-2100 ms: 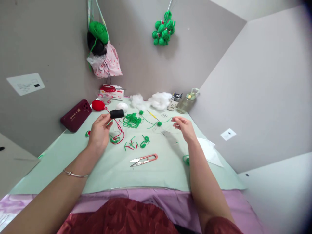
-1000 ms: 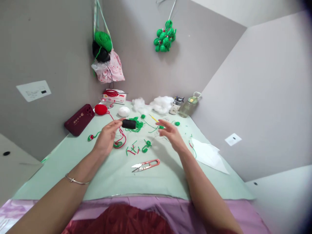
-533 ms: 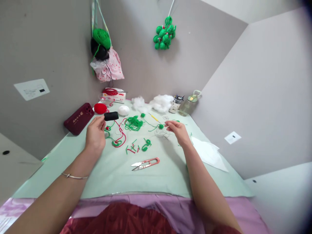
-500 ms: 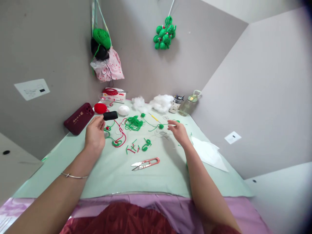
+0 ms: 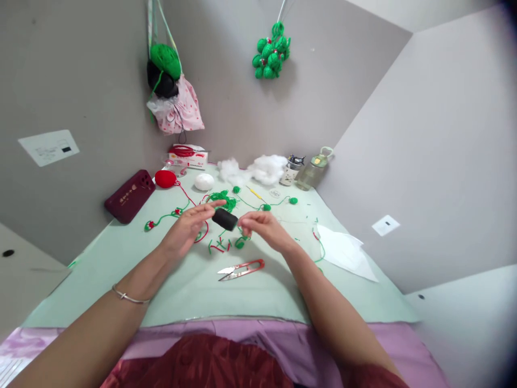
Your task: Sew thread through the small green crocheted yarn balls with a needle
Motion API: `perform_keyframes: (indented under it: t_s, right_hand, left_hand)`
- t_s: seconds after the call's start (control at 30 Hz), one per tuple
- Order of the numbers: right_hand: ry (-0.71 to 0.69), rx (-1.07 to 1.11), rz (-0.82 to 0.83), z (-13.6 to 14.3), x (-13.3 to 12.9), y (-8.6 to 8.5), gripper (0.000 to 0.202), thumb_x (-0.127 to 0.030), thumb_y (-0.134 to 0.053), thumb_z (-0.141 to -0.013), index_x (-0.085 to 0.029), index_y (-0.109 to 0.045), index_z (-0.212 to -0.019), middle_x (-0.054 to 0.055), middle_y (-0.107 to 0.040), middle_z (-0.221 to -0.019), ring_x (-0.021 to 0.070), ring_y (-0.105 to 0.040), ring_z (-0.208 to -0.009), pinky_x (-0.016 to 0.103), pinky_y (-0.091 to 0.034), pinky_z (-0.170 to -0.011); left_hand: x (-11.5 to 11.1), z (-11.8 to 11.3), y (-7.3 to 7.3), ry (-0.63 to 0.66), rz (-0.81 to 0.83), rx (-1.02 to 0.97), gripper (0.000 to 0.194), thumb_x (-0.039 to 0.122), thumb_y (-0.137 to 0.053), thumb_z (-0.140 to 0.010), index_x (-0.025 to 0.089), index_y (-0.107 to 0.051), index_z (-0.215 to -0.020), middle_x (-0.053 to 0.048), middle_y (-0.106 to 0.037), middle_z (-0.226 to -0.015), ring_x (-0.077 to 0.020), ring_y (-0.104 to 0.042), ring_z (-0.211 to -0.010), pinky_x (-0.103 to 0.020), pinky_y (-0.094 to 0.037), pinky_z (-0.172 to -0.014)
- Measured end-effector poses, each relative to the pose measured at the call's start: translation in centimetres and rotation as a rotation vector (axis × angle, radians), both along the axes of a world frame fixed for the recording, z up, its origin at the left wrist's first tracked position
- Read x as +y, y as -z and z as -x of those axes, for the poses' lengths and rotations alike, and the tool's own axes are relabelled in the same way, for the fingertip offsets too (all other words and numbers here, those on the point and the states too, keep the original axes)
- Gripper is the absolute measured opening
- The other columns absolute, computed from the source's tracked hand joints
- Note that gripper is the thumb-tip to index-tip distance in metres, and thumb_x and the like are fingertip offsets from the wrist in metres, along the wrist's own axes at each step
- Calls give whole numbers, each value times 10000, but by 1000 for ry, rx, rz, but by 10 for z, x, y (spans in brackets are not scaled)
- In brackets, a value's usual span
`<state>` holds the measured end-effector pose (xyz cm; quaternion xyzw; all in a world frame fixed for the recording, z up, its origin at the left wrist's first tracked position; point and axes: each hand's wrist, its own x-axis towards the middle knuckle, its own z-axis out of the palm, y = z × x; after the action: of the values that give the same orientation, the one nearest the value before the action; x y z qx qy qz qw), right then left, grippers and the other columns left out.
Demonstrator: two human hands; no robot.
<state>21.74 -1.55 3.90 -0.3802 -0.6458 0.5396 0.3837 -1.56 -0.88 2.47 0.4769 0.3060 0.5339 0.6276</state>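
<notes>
My left hand holds a black thread spool by its left end, with the index finger stretched out above it. My right hand is closed in a pinch at the spool's right end; whatever lies between its fingertips is too small to make out. Below the hands are short red and green yarn snippets and a small coiled green crochet piece. Red-handled thread snips lie nearer to me. A tangle of green yarn sits behind the left fingers.
At the back are a red yarn ball, a white yarn ball, white stuffing, a pen holder and a bottle. A maroon phone leans left; white paper lies right. A yellow crochet hook rests behind.
My left hand has brought the black spool rightward and toward me, to the middle. My right hand has come in leftward and closed its fingers at the spool's end.
</notes>
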Motion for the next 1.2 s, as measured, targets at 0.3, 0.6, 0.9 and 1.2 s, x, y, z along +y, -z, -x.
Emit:
perform_keyframes:
  t_s: [0.3,0.6,0.9,1.2]
  right_hand:
    - [734,-193,-291,-79,27,-1,244,-408,-680,-791,-184,-707,-881,17,-598,-735,133,-529,-617,300,-450,-639]
    - [-319,-659,-149,-32,-24,-19,325,-412,-774,-798,-218,-715,-1052,37,-701,-962,171,-649,-842,280,-500,-740]
    - [-432,-724,-154,-4,-32,-9,119,-229,-595,-896,-170,-693,-929,20,-662,-832,116,-570,-694,241,-433,-665]
    - [-79,-290,-53,4,-31,-14,347,-489,-533,-962,-160,-641,-941,-14,-532,-735,90,-421,-612,224,-331,-557]
  left_hand:
    - [36,34,18,-669,142,-293,185,246,-755,-719,234,-576,-672,28,-575,-729,-125,-569,-780,-246,-469,-754]
    - [33,29,12,-563,218,-390,114,173,-743,-744,229,-648,-716,25,-648,-770,-101,-605,-800,-219,-504,-789]
    - [21,19,-6,-321,215,-365,161,142,-576,-803,176,-646,-662,-68,-725,-855,-218,-673,-1088,-329,-516,-997]
    - [14,17,-1,-116,-27,-221,172,198,-581,-800,186,-650,-643,-60,-670,-835,-263,-553,-1280,-373,-372,-1157]
